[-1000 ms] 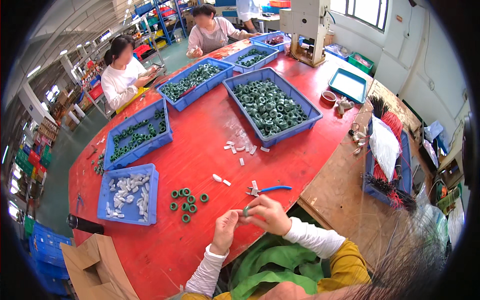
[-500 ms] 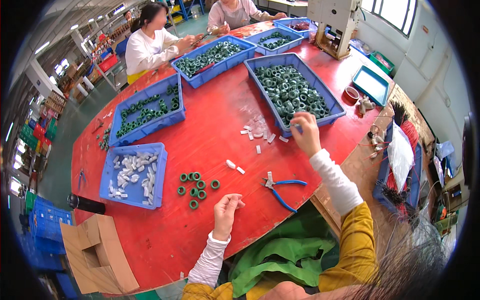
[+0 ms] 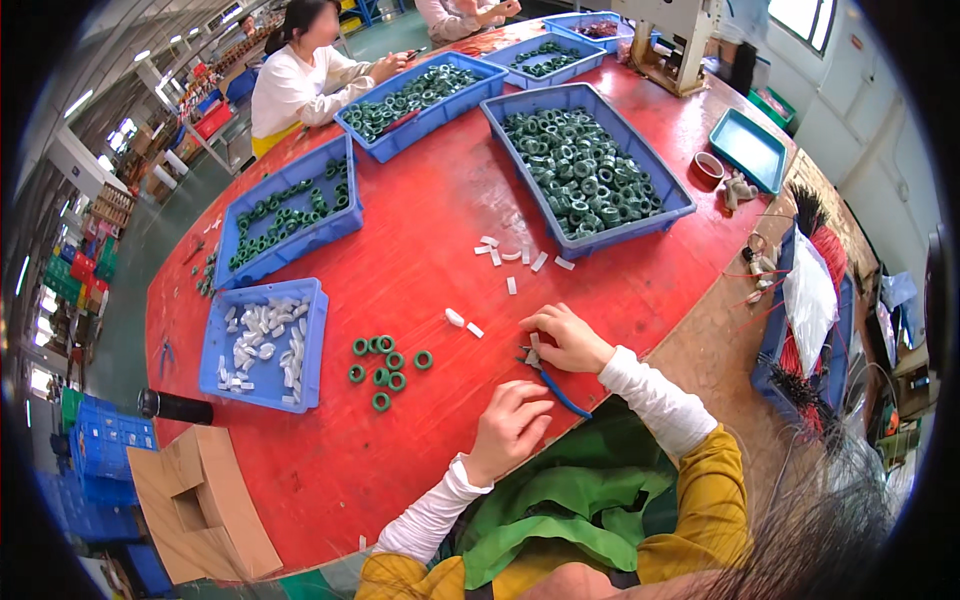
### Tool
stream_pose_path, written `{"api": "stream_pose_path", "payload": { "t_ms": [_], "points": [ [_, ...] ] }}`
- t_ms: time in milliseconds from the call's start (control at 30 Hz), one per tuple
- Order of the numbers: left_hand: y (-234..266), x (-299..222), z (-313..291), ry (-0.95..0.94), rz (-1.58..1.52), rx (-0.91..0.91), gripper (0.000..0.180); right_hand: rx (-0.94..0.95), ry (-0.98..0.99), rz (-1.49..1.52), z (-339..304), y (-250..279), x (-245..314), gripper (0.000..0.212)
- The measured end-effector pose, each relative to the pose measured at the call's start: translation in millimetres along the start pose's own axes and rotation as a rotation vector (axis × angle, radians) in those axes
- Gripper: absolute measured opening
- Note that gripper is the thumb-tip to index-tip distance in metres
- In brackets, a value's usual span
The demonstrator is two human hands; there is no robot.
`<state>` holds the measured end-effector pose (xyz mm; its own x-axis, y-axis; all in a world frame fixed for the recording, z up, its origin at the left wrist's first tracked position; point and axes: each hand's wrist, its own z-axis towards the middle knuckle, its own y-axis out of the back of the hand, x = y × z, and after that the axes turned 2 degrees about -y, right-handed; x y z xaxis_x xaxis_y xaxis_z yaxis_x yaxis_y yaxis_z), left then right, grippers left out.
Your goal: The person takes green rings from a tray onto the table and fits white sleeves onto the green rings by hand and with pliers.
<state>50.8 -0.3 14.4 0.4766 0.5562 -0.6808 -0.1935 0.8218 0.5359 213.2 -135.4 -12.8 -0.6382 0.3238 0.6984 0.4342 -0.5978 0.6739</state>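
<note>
My right hand [image 3: 568, 342] is low over the blue-handled pliers [image 3: 566, 394] near the table's front edge. Its thumb and fingers close around a small white plastic piece [image 3: 533, 344] at the pliers' head; part of the pliers is hidden beneath the hand. My left hand [image 3: 510, 432] hovers just to the left, its fingers loosely curled and apart, with nothing visible in them. Several green rings [image 3: 381, 376] lie in a loose group farther left. Beyond my hands are two loose white pieces [image 3: 464, 323].
A large blue bin [image 3: 586, 240] of green rings stands at the far right, with small white pieces [image 3: 512, 256] before it. Another blue bin [image 3: 318, 350] holds white parts. Left lie a black bottle [image 3: 174, 406] and cardboard box [image 3: 235, 505]. A co-worker [image 3: 305, 80] sits across.
My right hand has come back from the large bin of rings to the pliers and white piece. My left hand has moved right toward it, its fingers loosening from a pinch.
</note>
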Motion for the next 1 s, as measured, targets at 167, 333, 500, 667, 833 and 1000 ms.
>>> {"api": "stream_pose_path", "payload": {
  "t_ms": [167,333,500,667,833,1000],
  "points": [
    [-23.7,1.4,6.4,-0.038,0.078,0.117,0.027,0.04,0.038,-0.017,2.3,4.1,-1.0,0.015],
    [-33.0,8.5,1.0,-0.041,0.126,0.142,0.028,-0.074,0.027,-0.037,-6.0,-3.5,-2.0,0.009],
    [-33.7,7.7,0.9,-0.049,0.146,0.139,0.029,-0.277,-0.054,0.006,-9.3,-1.0,7.4,0.007],
    [-34.9,9.7,-2.0,-0.052,0.142,0.125,0.029,-0.331,-0.02,0.131,-9.9,5.8,2.2,0.007],
    [-34.0,11.5,-2.9,-0.046,0.107,0.101,0.027,-0.331,-0.047,0.198,-12.6,7.7,5.5,0.008],
    [-35.7,14.4,-4.1,-0.037,0.092,0.092,0.026,-0.355,-0.094,0.44,-12.4,0.2,8.4,0.005]
  ]
}}
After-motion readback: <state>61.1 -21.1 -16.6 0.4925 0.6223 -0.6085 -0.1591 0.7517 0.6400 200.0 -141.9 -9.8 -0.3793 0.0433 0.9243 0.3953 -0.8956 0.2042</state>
